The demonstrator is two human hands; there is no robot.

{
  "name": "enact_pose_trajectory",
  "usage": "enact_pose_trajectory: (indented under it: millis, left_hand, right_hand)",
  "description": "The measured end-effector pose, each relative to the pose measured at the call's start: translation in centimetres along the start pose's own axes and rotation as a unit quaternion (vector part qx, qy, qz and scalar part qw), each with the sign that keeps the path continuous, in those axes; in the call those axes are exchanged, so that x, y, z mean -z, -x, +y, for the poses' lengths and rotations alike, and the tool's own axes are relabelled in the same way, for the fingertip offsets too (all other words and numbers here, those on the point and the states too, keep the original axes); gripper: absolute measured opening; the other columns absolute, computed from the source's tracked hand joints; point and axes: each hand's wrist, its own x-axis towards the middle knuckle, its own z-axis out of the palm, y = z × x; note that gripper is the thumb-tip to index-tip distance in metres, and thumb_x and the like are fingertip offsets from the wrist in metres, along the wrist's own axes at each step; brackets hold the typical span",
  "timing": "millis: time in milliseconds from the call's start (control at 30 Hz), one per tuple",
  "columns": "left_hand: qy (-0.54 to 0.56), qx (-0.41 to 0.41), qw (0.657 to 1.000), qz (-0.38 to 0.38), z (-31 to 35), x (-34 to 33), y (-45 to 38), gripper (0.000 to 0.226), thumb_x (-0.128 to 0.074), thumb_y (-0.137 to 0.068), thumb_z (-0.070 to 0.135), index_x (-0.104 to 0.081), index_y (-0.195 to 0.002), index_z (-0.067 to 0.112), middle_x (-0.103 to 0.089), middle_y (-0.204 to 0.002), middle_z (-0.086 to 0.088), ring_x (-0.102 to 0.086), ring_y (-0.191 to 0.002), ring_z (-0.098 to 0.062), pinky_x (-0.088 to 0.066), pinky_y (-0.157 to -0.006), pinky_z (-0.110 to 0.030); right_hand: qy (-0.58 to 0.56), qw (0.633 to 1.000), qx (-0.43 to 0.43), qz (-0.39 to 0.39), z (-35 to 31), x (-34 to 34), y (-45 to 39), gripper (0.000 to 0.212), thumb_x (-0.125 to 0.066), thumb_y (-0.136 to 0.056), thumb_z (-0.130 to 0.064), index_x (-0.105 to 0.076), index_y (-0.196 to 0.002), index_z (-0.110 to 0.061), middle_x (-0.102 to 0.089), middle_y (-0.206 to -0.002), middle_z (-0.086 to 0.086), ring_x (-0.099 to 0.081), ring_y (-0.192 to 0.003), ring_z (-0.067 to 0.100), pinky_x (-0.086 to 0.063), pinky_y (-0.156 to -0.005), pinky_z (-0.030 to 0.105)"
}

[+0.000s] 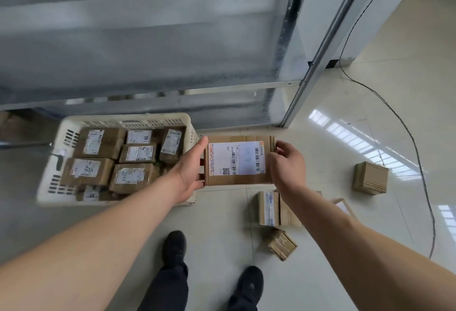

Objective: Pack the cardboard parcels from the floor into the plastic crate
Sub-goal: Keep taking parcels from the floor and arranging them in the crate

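Brown labelled cardboard parcel (238, 160): being clamped label-up between left hand (188, 173) and right hand (287, 163), right of the nearly full cream slotted plastic crate (53, 160), awaiting a gap.

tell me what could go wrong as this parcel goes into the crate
1. The crate already looks packed with parcels, so the held parcel may have to sit on top and could slide off.
2. Both hands hold it only by its side edges; it might slip.
3. The black cable could catch a foot.

I hold a labelled parcel (238, 160) between my left hand (190, 175) and right hand (287, 162). It sits just right of the crate (49, 177). More parcels (269, 208) lie on the floor (222, 249).
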Motion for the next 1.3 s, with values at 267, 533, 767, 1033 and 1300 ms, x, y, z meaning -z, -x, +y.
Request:
enact_pose_trajectory:
  millis: [267,533,767,1033,1300]
  left_hand:
    - [0.026,0.018,0.999,0.005,-1.7,11.9,-1.5,0.043,-0.035,-0.099,0.063,-0.064,-0.107,0.032,-0.070,-0.101,0.001,-0.065,-0.101,-0.025,-0.049,-0.094,-0.043]
    - [0.033,0.063,0.997,0.006,-2.7,26.0,-6.1,0.043,-0.037,-0.099,0.061,-0.065,-0.100,0.029,-0.070,-0.095,0.003,-0.066,-0.098,-0.024,-0.050,-0.080,-0.036]
    - [0.021,0.112,0.993,0.016,-6.4,31.9,-11.9,0.044,-0.037,-0.102,0.056,-0.067,-0.092,0.026,-0.075,-0.070,0.005,-0.066,-0.089,-0.023,-0.049,-0.092,-0.043]
    - [0.019,0.129,0.991,0.032,-11.9,32.6,-19.6,0.073,-0.049,-0.094,0.064,-0.021,-0.151,0.029,-0.060,-0.130,-0.013,-0.067,-0.102,-0.029,-0.059,-0.069,-0.038]
    - [-0.002,0.126,0.990,0.059,-16.7,32.9,-26.0,0.104,-0.057,-0.047,0.098,-0.029,-0.138,0.055,-0.045,-0.150,-0.012,-0.052,-0.129,-0.034,-0.047,-0.100,-0.061]
  right_hand:
    - [0.038,0.999,-0.014,-0.029,0.0,-11.7,3.0,0.058,-0.053,-0.057,-0.032,-0.068,-0.113,-0.031,-0.076,-0.103,-0.004,-0.074,-0.092,0.022,-0.062,-0.083,0.050]
    - [0.092,0.995,-0.021,-0.041,-0.4,-26.6,5.2,0.074,-0.051,-0.062,-0.028,-0.059,-0.136,-0.023,-0.073,-0.114,0.003,-0.070,-0.096,0.022,-0.061,-0.078,0.039]
    - [0.174,0.981,-0.034,-0.078,3.4,-34.5,3.7,0.067,-0.059,-0.079,-0.027,-0.047,-0.144,-0.031,-0.069,-0.117,-0.003,-0.069,-0.103,0.025,-0.061,-0.088,0.048]
    - [0.262,0.960,-0.027,-0.097,9.2,-38.5,-3.6,0.062,-0.052,-0.069,-0.037,-0.060,-0.130,-0.025,-0.073,-0.113,-0.005,-0.070,-0.101,0.023,-0.060,-0.088,0.046]
    - [0.288,0.948,-0.002,-0.132,11.9,-40.4,-7.7,0.051,-0.060,-0.084,-0.010,-0.055,-0.133,-0.020,-0.060,-0.098,-0.010,-0.062,-0.097,0.018,-0.060,-0.091,0.041]
